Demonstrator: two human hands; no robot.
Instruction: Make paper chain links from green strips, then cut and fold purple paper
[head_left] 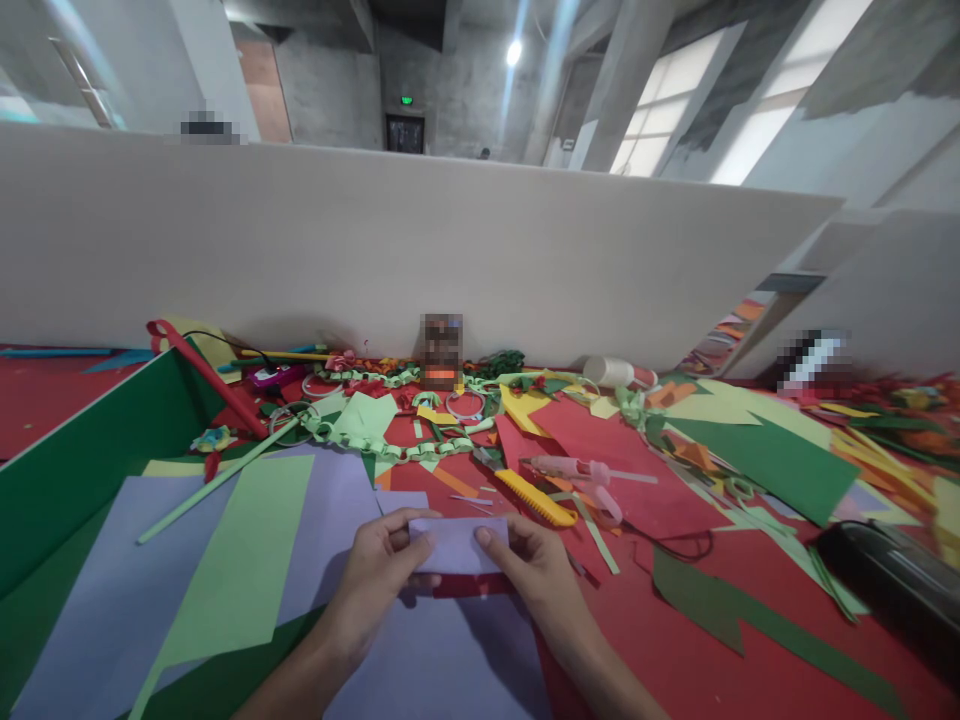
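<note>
Between my two hands a small rectangle of purple paper [457, 548] is stretched out, lifted off the red surface. My left hand [382, 570] pinches its left end, thumb on the near face and fingers behind. At the right end my right hand [538, 570] grips it the same way. Below lies a larger purple sheet [450, 665], partly under my forearms. Just beyond my right hand are a yellow utility knife [536, 497] and a pink hot glue gun [577, 472] with a glue stick in its back.
A green paper strip [251, 560] lies over purple sheets on the left, beside a green upright panel [97, 490]. Light green paper chains [397, 450] stretch across the back. A black case-like object [892, 580] sits at right. A white board [375, 250] stands behind the clutter.
</note>
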